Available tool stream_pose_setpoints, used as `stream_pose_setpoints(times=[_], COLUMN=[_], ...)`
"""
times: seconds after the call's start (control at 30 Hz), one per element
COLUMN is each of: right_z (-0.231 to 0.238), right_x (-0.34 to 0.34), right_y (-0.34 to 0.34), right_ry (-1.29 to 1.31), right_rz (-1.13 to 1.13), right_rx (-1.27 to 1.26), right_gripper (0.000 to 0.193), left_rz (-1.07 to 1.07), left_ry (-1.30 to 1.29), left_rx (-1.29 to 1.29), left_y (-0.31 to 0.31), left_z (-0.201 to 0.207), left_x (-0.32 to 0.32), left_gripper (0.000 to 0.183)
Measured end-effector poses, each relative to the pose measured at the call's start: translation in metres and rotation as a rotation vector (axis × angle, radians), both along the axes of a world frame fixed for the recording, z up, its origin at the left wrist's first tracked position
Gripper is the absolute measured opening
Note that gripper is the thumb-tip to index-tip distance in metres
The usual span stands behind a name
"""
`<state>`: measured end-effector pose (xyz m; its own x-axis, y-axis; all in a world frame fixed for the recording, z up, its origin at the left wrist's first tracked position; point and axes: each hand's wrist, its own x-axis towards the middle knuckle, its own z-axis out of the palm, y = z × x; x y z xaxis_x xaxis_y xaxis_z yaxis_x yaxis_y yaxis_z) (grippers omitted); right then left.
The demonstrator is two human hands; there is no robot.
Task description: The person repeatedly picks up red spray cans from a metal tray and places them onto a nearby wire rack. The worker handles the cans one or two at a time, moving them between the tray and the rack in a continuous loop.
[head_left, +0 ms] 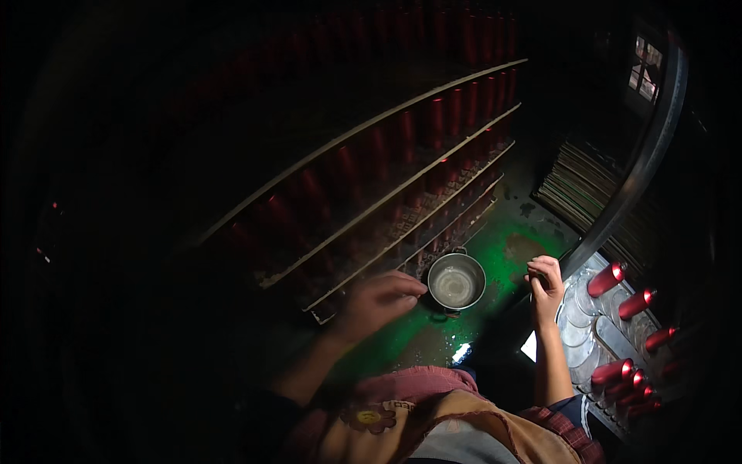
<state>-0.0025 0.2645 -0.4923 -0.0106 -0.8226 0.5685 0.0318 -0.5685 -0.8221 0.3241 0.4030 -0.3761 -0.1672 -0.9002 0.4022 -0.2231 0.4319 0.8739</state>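
Both hands hang before me with a gap between them, over a dim floor (495,249) lit green. On the left hand (384,300), blurred, I see the fingers loosely extended toward the round metal pot (456,264), their tips at its left rim; whether they touch it I can't tell. From my feed the pot sits low, between the two hands, beside the foot of a rack (334,143) lined with red bottles. The right hand (547,280) is raised with its fingers curled inward; I can't tell whether it pinches anything. Just beside it, to the right, a shiny metal desk (578,317) carries more red cylinders (607,280). Beyond that I make out a curved metal bar (657,131) and stacked flat sheets (583,178).
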Motion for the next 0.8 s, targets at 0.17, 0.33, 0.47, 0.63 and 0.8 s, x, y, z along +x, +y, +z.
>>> stream_pose_setpoints(times=[0.17, 0.33, 0.47, 0.63, 0.8], right_z=[0.174, 0.293, 0.359, 0.415, 0.427], right_x=[0.132, 0.294, 0.439, 0.613, 0.744], right_y=[-0.109, -0.191, -0.269, -0.355, -0.397], right_ry=[0.392, 0.568, 0.661, 0.773, 0.916], right_rz=[0.155, 0.402, 0.260, 0.283, 0.371], right_rx=[-0.519, -0.711, -0.932, -0.910, -0.814], right_gripper=[0.035, 0.046, 0.054, 0.060, 0.066], left_rz=[0.479, 1.073, 1.140, 1.230, 1.249], left_ry=[0.011, -0.252, -0.511, -0.830, -0.965], left_rx=[-0.373, -0.308, -0.236, -0.176, -0.088], left_y=[0.017, -0.020, -0.090, -0.200, -0.315], left_z=[0.137, 0.214, 0.268, 0.321, 0.326], left_x=[0.185, 0.320, 0.414, 0.512, 0.600], left_gripper=[0.023, 0.035, 0.051, 0.058, 0.062])
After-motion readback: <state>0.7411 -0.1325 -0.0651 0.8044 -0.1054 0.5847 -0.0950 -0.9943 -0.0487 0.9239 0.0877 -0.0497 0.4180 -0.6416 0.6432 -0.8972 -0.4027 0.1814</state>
